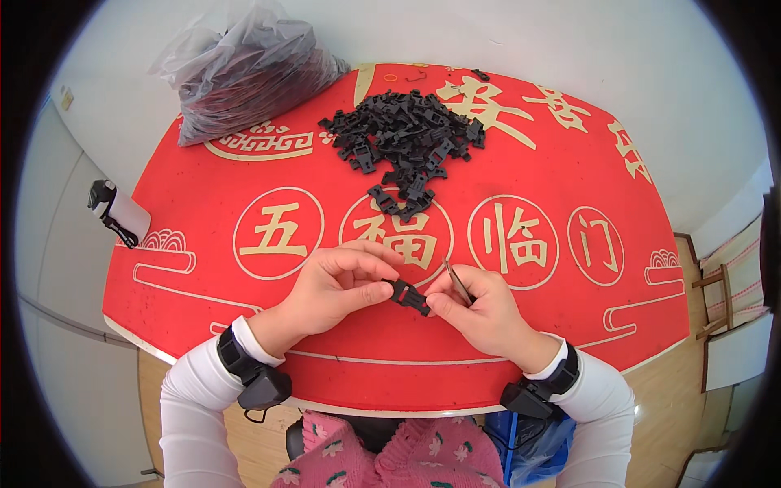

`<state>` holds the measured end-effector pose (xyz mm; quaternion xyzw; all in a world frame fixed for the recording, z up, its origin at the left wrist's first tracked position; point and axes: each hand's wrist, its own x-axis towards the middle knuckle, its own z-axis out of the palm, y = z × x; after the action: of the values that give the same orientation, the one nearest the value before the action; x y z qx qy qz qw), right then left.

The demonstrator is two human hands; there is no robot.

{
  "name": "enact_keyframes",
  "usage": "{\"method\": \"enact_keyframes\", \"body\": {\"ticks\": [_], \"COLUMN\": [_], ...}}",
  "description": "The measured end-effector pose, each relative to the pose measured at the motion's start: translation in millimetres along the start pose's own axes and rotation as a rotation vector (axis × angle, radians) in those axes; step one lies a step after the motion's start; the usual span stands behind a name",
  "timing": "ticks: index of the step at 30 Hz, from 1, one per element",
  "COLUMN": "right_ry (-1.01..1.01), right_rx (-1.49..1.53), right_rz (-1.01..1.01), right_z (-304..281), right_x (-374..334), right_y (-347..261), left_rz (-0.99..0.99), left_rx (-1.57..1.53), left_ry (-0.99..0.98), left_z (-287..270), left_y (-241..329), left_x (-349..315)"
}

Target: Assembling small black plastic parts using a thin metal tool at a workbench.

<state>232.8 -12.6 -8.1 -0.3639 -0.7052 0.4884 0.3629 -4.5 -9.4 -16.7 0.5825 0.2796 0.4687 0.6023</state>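
Between my two hands, just above the table's near half, is a black plastic buckle (408, 298). My left hand (338, 281) pinches its left end between thumb and fingers. The thumb and a finger of my right hand (476, 309) grip its right end. That hand also keeps a slim pointed metal tool (457, 285), tip up, against its fingers; whether it is tweezers or small snips I cannot make out. Beyond my hands lies a heap of similar black plastic parts (407, 130), with several trailing toward me.
A stuffed grey plastic bag (248, 77) rests at the table's far left. A white bottle with a black lid (120, 213) stands by the left edge. One stray black part (481, 75) lies near the wall. The red cloth (366, 382) reaches the near edge; a blue bin (521, 443) is below.
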Motion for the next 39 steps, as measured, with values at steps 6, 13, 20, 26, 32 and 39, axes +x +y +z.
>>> {"method": "enact_keyframes", "body": {"ticks": [6,13,20,26,32,39], "right_ry": [0.016,-0.031,-0.081,-0.085,-0.112,-0.116], "right_rx": [0.053,0.076,-0.148,-0.524,-0.804,-0.937], "right_rz": [0.012,0.052,-0.013,-0.226,-0.228,-0.234], "right_z": [1.7,1.4,-4.2,-8.0,-0.3,7.4], "right_x": [0.9,-1.7,0.3,0.5,4.9,10.1], "right_y": [-0.1,-4.9,-11.9,0.7,-4.1,-1.0], "left_rz": [0.180,0.497,0.370,0.231,0.197,0.250], "left_rx": [0.267,0.941,0.945,0.895,0.827,0.812], "left_ry": [-0.027,-0.096,-0.300,-0.394,-0.358,-0.361], "left_z": [4.2,4.6,-17.9,-36.1,-33.0,-34.2], "left_y": [7.5,12.8,12.8,13.3,9.3,3.5], "left_x": [0.4,-2.3,8.8,17.2,15.1,15.9]}}
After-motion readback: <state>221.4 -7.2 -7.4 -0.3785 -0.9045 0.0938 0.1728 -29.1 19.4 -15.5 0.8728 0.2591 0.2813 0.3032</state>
